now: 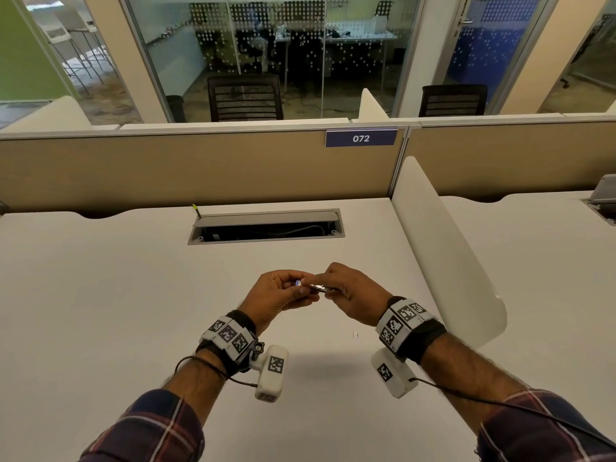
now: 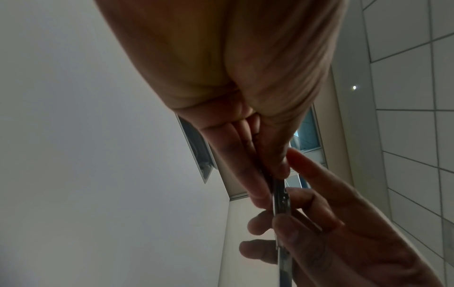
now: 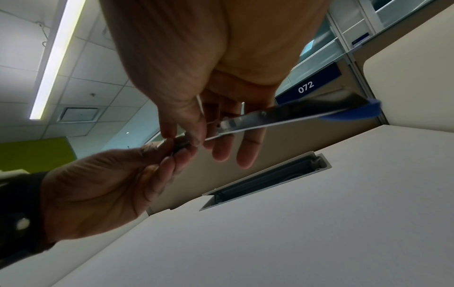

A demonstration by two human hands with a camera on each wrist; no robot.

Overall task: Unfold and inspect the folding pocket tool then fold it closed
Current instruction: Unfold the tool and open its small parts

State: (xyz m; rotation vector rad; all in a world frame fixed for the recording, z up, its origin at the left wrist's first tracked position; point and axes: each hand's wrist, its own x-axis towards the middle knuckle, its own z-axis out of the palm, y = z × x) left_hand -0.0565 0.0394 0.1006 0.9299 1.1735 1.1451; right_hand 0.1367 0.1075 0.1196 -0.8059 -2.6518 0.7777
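The folding pocket tool (image 1: 316, 287) is a slim silver metal piece held above the white desk (image 1: 133, 311) between both hands. My left hand (image 1: 301, 289) pinches its left end with thumb and fingers. My right hand (image 1: 328, 285) grips the other part from the right. In the left wrist view the tool (image 2: 282, 202) shows edge-on, left fingers (image 2: 260, 186) above it and the right hand (image 2: 331, 233) below. The right wrist view shows a flat silver body (image 3: 282, 116) with a blue end (image 3: 356, 114). There the left hand (image 3: 110, 184) pinches a small dark part, mostly hidden by fingertips.
An open cable tray (image 1: 266, 228) is sunk into the desk behind my hands. A white divider panel (image 1: 443, 255) stands to the right, and a beige partition with a "072" sign (image 1: 361, 138) closes the back. A tiny white scrap (image 1: 355, 334) lies near my right wrist.
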